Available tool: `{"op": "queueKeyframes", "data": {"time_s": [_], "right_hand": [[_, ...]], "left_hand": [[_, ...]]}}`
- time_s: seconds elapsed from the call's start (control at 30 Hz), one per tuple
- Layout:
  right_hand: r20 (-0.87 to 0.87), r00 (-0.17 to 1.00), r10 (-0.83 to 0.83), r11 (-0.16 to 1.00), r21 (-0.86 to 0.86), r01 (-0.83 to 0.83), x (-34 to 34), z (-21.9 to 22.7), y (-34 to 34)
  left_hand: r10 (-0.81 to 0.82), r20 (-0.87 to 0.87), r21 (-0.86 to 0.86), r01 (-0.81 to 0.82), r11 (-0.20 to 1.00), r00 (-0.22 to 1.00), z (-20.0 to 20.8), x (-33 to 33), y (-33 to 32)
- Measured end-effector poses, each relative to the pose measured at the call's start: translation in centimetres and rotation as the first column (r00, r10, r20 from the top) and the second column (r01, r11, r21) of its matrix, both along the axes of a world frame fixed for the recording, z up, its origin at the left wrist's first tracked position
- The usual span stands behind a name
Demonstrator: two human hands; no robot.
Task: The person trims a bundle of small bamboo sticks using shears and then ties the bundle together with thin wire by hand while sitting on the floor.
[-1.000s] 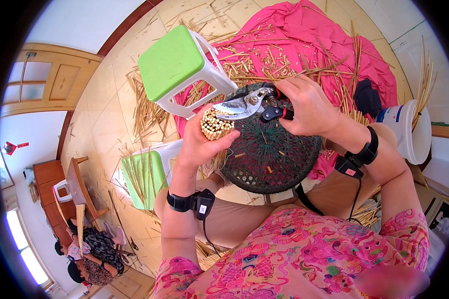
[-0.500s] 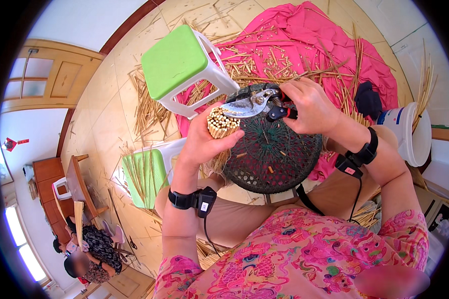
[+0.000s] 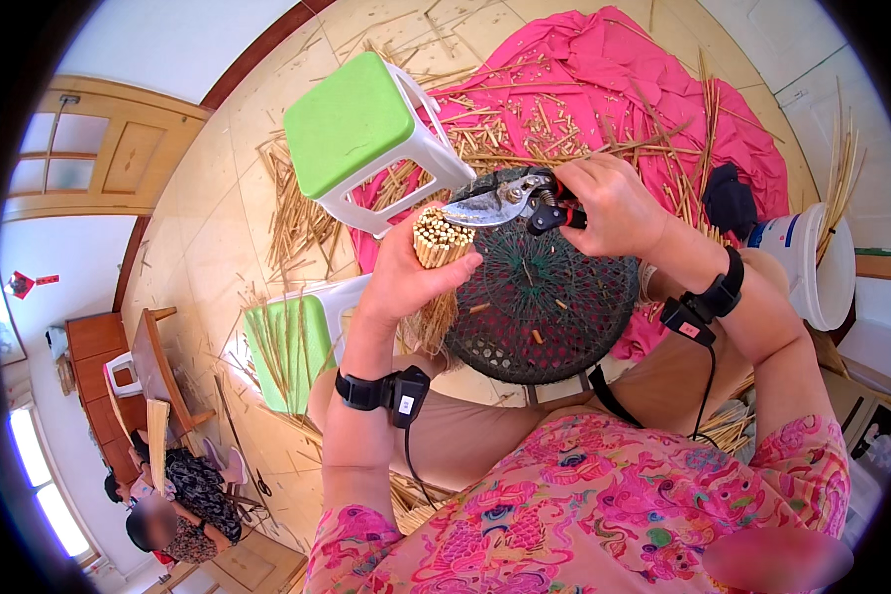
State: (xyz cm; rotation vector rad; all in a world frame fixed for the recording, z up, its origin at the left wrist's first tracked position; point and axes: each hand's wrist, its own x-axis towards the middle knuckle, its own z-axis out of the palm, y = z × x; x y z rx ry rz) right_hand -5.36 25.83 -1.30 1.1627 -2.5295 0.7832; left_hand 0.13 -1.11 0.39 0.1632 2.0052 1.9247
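Observation:
My left hand (image 3: 413,267) is wrapped round a tight bundle of straw stalks (image 3: 441,238), cut ends up and wispy tops hanging below. Closed on the handles of a pair of pruning shears (image 3: 500,205) is my right hand (image 3: 612,206). The silver blade of the shears reaches left to the edge of the bundle's cut ends. Below both hands is a dark round mesh basket (image 3: 540,307), with a few short straw bits on its netting.
Two green-topped white stools (image 3: 351,124) stand left of the basket, one with stalks on it. A pink cloth (image 3: 604,79) strewn with straw pieces covers the floor ahead. At right is a white bucket (image 3: 832,262) holding stalks. Another person (image 3: 183,515) sits far left.
The shears' handles have come closer together in my right hand, which has shifted slightly left. The bundle stays in my left hand, tilted slightly differently.

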Motion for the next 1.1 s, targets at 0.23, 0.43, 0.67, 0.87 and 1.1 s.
{"op": "queueKeyframes", "data": {"time_s": [0.23, 0.43, 0.67, 0.87, 1.1], "right_hand": [[0.108, 0.986, -0.129, 0.99, -0.035, 0.133, -0.8, 0.1, 0.7], [0.081, 0.984, -0.156, 0.98, -0.112, 0.165, -1.2, 0.4, 0.6], [0.2, 0.974, -0.102, 0.985, -0.114, 0.127, 0.3, 1.5, -0.2], [0.213, 0.976, -0.04, 0.997, -0.062, 0.055, 1.1, 2.4, -0.6], [0.185, 0.981, -0.059, 0.998, -0.024, 0.065, 1.3, 2.5, -0.6]], "left_hand": [[-0.038, -0.033, 0.063, 0.04, 0.997, 0.999, 0.5, 0.0, 0.0], [-0.01, -0.138, 0.204, 0.039, 0.978, 0.99, 0.9, -0.1, 0.8], [0.022, -0.097, 0.167, -0.006, 0.986, 0.995, 1.2, -0.2, -0.4], [0.061, -0.241, -0.168, -0.104, 0.98, 0.969, 0.8, 0.2, 0.5], [0.04, -0.281, -0.225, -0.106, 0.969, 0.959, 0.9, 0.2, 0.6]]}}
